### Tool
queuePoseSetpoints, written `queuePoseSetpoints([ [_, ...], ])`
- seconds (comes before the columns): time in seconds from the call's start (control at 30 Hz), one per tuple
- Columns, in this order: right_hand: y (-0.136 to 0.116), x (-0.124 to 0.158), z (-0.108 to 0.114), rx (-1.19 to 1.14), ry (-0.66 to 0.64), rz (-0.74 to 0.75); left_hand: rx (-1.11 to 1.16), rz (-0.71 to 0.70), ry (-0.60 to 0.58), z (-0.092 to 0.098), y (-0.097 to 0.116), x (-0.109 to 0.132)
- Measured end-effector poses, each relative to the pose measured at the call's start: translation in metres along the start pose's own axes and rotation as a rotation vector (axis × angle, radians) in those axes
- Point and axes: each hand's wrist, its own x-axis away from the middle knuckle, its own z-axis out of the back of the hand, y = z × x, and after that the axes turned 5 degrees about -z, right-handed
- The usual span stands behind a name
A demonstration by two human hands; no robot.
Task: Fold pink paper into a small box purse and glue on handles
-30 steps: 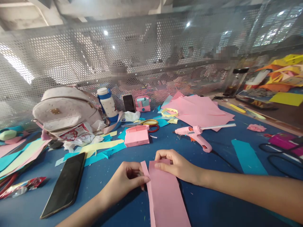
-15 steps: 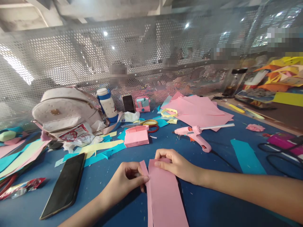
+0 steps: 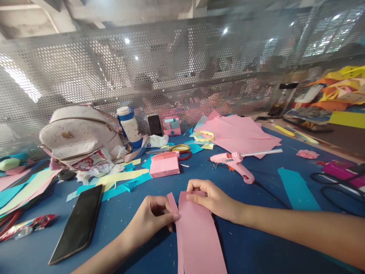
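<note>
A long piece of pink paper [image 3: 198, 236] lies before me, with a narrow strip [image 3: 180, 247] partly split from its left side. My left hand [image 3: 159, 213] pinches this strip between thumb and fingers near the top of the split. On the other side, my right hand [image 3: 212, 198] grips the upper edge of the wider part, thumb on top and fingers curled behind. Beyond my hands sit a folded pink paper box [image 3: 164, 165] and a pink glue gun [image 3: 234, 161] with a glue stick in it.
A black phone [image 3: 78, 224] lies at left, near a pale backpack [image 3: 82, 129] and a bottle [image 3: 129, 125]. Scissors [image 3: 182, 148] rest behind the box. Pink sheets [image 3: 239, 133] are piled at the back. The glue gun's cord [image 3: 272, 195] runs right, beside blue paper [image 3: 299, 190].
Both hands keep nearly the same place and grip. The top of the narrow strip tips slightly further left, and the paper shifts a little.
</note>
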Motion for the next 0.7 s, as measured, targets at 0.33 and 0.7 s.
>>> queuePoseSetpoints([
  [0.33, 0.001, -0.0029, 0.0009, -0.041, 0.036, -0.002, 0.009, 0.04, -0.042, 0.0024, -0.0058, -0.0033],
  [0.7, 0.0096, -0.0051, 0.0034, -0.133, -0.038, -0.115, 0.005, 0.006, 0.022, 0.005, -0.0016, -0.0013],
])
